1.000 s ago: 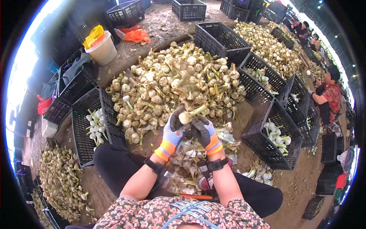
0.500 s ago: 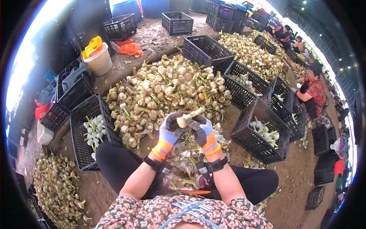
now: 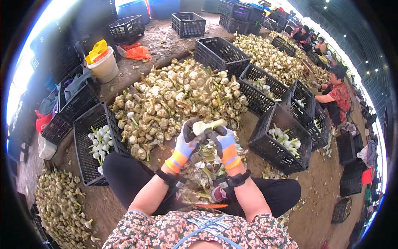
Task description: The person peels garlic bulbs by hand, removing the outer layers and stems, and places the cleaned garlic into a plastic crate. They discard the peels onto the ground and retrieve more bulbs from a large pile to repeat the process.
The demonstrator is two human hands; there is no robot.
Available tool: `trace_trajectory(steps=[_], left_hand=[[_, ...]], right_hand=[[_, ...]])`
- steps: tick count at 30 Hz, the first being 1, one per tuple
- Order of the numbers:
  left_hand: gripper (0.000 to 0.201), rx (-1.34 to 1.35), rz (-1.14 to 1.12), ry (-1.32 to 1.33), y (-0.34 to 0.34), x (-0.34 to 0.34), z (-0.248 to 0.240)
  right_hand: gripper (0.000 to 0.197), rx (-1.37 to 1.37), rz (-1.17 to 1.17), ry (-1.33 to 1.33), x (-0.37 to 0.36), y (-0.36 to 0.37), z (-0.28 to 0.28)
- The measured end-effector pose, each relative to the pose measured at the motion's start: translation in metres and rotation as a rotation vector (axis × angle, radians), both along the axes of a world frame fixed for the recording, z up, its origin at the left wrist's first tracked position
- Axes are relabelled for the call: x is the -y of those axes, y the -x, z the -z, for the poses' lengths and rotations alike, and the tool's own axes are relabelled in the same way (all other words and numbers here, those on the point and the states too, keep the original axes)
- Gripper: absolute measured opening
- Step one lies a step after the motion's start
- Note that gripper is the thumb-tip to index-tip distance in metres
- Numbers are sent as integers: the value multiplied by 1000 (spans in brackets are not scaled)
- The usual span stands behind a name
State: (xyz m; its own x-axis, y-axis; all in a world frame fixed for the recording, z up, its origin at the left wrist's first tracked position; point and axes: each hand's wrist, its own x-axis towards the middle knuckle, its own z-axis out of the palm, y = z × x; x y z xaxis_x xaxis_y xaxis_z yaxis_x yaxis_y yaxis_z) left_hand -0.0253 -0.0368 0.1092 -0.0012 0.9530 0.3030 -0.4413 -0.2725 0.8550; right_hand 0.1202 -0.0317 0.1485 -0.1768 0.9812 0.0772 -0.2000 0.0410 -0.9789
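Note:
Both my hands wear gloves with dark fingers and blue, orange and yellow backs. Between them is one garlic bulb (image 3: 200, 127), its pale stem pointing right. My left hand (image 3: 186, 140) is closed around the bulb's left side. My right hand (image 3: 220, 140) has its fingers bent against the bulb and the base of the stem. Just beyond my hands rises a big heap of dirty garlic (image 3: 174, 101). Stripped peel and leaves (image 3: 205, 168) lie below my hands, between my legs.
A black crate (image 3: 89, 135) at left and another crate (image 3: 282, 143) at right hold cleaner white garlic. More garlic (image 3: 60, 203) is piled at lower left. A white bucket (image 3: 105, 68) stands at upper left. A person in red (image 3: 340, 97) sits at far right.
The bulb in my hands looks whiter and smoother, with its stem now more level. My view has shifted slightly. The person at right has lowered their head and hands.

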Motion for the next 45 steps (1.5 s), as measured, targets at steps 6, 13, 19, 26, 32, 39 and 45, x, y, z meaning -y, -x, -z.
trace_trajectory(steps=[6, 13, 19, 26, 32, 39, 45], left_hand=[[47, 123, 251, 367, 4, 7, -26], [37, 178, 266, 531, 13, -13, 17], [56, -247, 303, 225, 6, 0, -20], [94, -335, 351, 20, 16, 7, -12], [97, -518, 322, -1, 13, 14, -20], [99, -913, 310, -177, 18, 10, -27], [102, -683, 399, -94, 19, 11, -15]], right_hand=[[12, -54, 100, 55, 0, -14, 23], [20, 53, 59, 80, 0, -12, 18], [25, -62, 173, 162, -14, -26, 56], [38, 849, 212, 78, -19, -68, 80], [28, 815, -147, -218, 6, -16, -29], [27, 1306, -201, -292, 8, -8, -19], [29, 1112, -106, -340, 2, -10, -3]])
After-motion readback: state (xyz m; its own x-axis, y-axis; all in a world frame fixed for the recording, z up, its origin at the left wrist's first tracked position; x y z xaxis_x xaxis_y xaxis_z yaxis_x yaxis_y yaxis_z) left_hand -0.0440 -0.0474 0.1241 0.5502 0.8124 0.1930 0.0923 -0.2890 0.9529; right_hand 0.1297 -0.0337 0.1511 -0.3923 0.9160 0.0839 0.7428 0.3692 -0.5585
